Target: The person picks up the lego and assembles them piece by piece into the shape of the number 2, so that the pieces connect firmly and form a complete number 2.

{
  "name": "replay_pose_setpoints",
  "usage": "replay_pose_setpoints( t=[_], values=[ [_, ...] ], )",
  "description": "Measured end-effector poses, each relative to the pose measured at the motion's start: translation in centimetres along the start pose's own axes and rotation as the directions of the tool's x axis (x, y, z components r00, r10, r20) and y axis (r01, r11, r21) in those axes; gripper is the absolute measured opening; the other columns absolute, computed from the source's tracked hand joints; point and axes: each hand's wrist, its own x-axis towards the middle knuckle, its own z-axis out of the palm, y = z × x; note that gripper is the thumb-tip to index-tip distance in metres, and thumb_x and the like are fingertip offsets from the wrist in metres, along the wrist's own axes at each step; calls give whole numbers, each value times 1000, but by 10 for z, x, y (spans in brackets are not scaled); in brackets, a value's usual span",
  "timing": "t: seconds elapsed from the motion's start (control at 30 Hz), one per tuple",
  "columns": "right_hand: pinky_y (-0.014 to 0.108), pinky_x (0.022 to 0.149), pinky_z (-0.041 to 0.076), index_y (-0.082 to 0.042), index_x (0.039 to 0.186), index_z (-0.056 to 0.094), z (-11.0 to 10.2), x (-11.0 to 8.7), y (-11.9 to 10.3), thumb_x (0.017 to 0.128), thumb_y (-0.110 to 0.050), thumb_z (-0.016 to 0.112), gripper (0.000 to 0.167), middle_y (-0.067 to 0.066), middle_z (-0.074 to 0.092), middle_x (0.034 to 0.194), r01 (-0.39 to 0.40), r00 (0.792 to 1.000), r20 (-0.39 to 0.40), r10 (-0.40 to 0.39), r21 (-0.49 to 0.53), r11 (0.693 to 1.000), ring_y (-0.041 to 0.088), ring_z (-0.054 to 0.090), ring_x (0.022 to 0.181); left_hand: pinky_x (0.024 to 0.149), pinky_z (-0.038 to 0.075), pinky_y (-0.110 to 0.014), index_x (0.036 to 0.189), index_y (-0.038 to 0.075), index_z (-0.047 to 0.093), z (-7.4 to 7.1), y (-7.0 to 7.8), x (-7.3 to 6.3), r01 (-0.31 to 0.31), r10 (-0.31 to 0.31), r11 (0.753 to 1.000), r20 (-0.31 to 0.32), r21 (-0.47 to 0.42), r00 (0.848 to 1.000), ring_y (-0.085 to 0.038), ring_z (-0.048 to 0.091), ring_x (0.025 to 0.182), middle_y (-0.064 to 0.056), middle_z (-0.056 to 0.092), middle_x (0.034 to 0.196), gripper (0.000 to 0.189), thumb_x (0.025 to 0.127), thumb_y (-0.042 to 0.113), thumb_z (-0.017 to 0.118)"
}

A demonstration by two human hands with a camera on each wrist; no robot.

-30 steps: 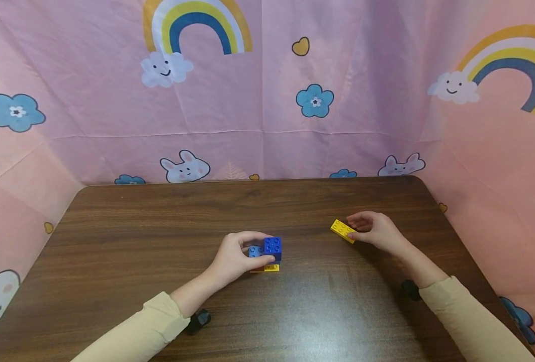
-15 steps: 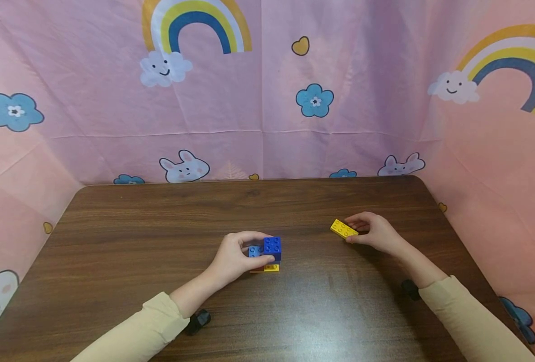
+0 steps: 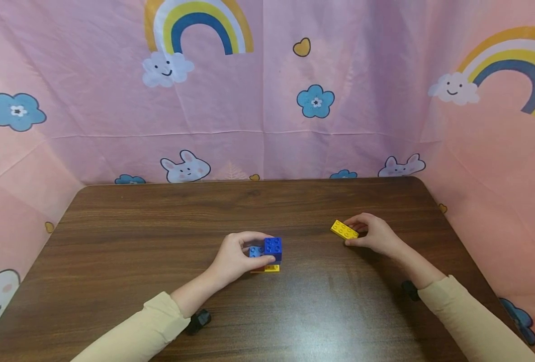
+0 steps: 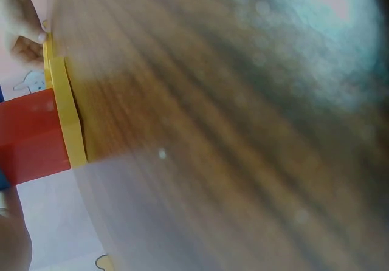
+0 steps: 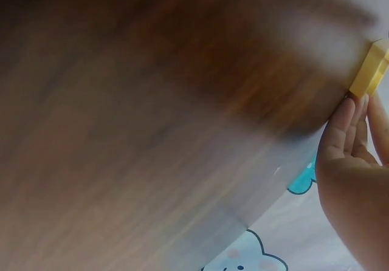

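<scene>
My left hand (image 3: 233,260) grips a small stack of toy bricks near the middle of the table, thumb on the near side and fingers behind. On top is a dark blue brick (image 3: 273,246), with a light blue brick (image 3: 256,251) to its left. Below them, a red brick (image 4: 33,138) sits over a yellow base brick (image 4: 69,116). Farther right, my right hand (image 3: 377,234) holds the right end of a flat yellow brick (image 3: 343,229) between thumb and fingers. The right wrist view shows my fingertips right at that yellow brick's (image 5: 369,70) end.
Both hands work over a dark wood-grain table (image 3: 159,221). Pink cloth (image 3: 267,110) printed with rainbows, flowers and rabbits hangs behind and at the sides. A black wrist device (image 3: 198,321) shows under the left wrist, another black device (image 3: 411,290) under the right.
My right thumb has slid from the yellow brick's right end to its near side, and that brick has turned slightly. The left hand and its stack stay put.
</scene>
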Motion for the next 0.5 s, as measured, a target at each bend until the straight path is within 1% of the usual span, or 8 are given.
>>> replay_pose_setpoints(
  t=[0.13,0.5],
  values=[
    [56,99,60,5,126,69,1,0,2,86,-9,89,47,22,69,119,-1,1000,1,1,-16,1000,33,68,105,89,66,-29,123,0,76,0,0,0,-3,3,1000,-2,1,1000,-31,75,111,-20,77,122,38,87,7,87],
    [54,94,62,6,121,70,3,2,2,85,-6,89,43,21,69,112,29,1000,-2,-29,-31,999,32,68,100,90,66,-30,123,1,76,0,-1,1,0,0,1000,-6,7,1000,-31,75,112,-20,77,123,37,88,8,87]
  ],
)
